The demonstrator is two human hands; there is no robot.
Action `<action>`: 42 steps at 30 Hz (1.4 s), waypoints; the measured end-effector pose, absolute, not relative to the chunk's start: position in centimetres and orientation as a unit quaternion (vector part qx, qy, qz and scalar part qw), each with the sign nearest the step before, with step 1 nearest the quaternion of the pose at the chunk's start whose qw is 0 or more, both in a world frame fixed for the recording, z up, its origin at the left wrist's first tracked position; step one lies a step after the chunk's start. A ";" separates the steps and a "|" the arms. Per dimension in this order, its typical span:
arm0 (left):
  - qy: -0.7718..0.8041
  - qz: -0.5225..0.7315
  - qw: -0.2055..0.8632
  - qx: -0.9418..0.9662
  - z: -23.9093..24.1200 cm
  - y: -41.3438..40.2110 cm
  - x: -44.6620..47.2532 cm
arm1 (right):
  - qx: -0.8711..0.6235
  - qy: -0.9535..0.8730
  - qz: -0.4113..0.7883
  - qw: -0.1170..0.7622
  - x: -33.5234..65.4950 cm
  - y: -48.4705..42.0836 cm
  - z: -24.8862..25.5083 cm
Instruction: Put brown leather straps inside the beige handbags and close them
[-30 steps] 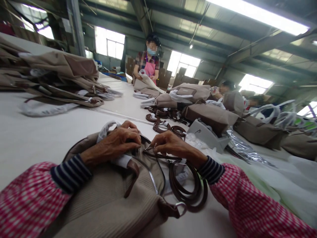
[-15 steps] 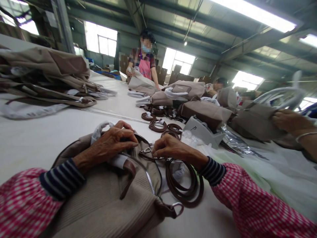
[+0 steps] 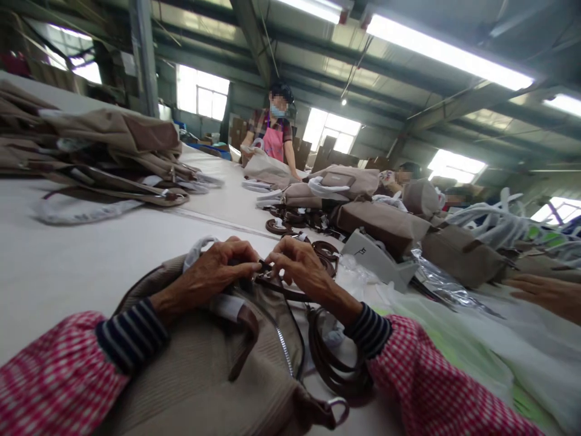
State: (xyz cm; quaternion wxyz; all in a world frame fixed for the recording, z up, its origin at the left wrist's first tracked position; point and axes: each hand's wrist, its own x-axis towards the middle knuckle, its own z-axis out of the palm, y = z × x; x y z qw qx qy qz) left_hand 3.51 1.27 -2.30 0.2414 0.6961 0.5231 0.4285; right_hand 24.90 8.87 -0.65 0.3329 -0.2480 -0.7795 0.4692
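A beige ribbed handbag with a silver zip lies in front of me on the white table. My left hand is closed on the bag's upper edge, beside a handle wrapped in white paper. My right hand pinches the metal clasp end of a coiled brown leather strap right at the bag's edge. The two hands almost touch. A metal ring sticks out at the bag's near corner.
A stack of flat beige bags lies at far left. More bags, coiled brown straps, a grey box and clear plastic bags crowd the right. One person stands at the far end. Another person's hand rests at right.
My right hand has moved left with the strap clasp and now meets my left hand at the bag's edge. The other person's hand at right has dropped lower, away from the bag.
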 end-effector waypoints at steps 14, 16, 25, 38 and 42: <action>0.530 0.460 0.254 0.666 -2.0 1.0 3.8 | -0.240 -0.611 0.654 0.376 23.8 8.8 -2.3; 0.529 0.460 0.255 0.665 -2.0 1.0 3.9 | -0.241 -0.611 0.657 0.369 23.7 8.8 -2.5; 0.546 0.419 0.202 0.697 -2.4 1.3 3.6 | -0.229 -0.612 0.684 0.324 23.7 8.6 -3.1; 0.549 0.427 0.199 0.691 -2.3 1.2 3.7 | -0.234 -0.562 0.726 0.320 23.2 8.3 -3.3; 0.545 0.431 0.200 0.691 -2.2 1.2 3.7 | -0.221 -0.546 0.743 0.316 23.2 8.3 -3.5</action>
